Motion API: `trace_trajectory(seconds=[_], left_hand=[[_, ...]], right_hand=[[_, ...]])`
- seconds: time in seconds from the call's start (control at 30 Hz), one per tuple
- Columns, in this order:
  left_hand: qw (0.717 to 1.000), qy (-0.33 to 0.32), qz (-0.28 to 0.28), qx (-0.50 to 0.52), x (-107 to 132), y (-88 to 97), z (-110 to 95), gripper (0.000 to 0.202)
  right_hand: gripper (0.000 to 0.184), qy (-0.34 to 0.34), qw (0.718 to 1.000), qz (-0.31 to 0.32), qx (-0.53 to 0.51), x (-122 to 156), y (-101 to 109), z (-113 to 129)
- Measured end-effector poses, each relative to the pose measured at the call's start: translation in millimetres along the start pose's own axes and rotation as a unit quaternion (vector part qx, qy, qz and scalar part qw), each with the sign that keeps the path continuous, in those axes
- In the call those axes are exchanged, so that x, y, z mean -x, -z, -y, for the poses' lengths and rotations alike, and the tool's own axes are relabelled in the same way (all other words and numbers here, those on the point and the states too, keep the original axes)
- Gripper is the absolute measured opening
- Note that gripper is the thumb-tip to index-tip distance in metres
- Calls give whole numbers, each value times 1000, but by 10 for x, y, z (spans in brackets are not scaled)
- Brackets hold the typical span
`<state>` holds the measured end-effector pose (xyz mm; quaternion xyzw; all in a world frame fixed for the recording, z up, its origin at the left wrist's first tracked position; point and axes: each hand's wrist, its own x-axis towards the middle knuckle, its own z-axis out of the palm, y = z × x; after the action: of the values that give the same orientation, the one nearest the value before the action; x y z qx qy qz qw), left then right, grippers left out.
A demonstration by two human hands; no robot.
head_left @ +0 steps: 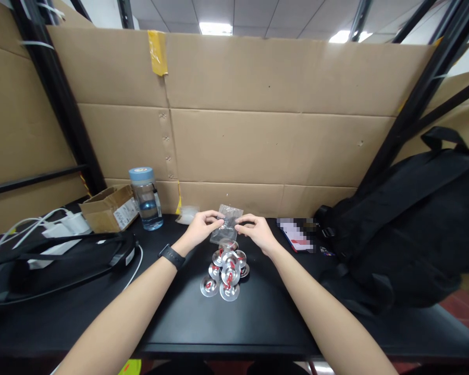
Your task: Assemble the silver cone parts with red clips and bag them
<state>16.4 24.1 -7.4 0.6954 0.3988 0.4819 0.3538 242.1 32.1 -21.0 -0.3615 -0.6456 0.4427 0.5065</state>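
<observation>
A small clear plastic bag (227, 221) is held up between my two hands over the black table. My left hand (203, 226) pinches its left edge between thumb and fingers; a dark watch sits on that wrist. On the opposite edge, my right hand (256, 232) grips the bag the same way. Just below the bag lies a pile of shiny round metal discs (230, 273) with raised centres and red bits on them, looking like small finger cymbals. Several discs overlap one another. Whether anything is inside the bag, I cannot tell.
To the left stand a water bottle (146, 200), an open cardboard box (111, 208), white cables and a black case (66, 265). A white packet (187, 214) lies behind my left hand. At right are a phone (297, 235) and a black backpack (418, 219). Cardboard walls the back.
</observation>
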Motion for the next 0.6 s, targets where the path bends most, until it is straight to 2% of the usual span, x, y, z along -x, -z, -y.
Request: trace_trajectory(seconds=[0.13,0.3,0.47,0.53,0.6], left_hand=[[999,-10,-30,-32,2,-9,1,37],[997,-16,-28,-72,-15,9,28,27],[975,-83,-111,-171,23,22,-50,18],[962,-129,-87,-226,69,5,-122,20],[942,-178,-7,-285,121,-40,-182,28]], right_hand=[[40,-25,999,14,-23,5,-21,-3],[42,-30,999,4,-11,-13,-16,3],[38,-43,998,-47,3,-55,41,-55],[35,-62,996,-64,6,-66,59,-88],[32,-79,994,-71,3,-68,63,-110]])
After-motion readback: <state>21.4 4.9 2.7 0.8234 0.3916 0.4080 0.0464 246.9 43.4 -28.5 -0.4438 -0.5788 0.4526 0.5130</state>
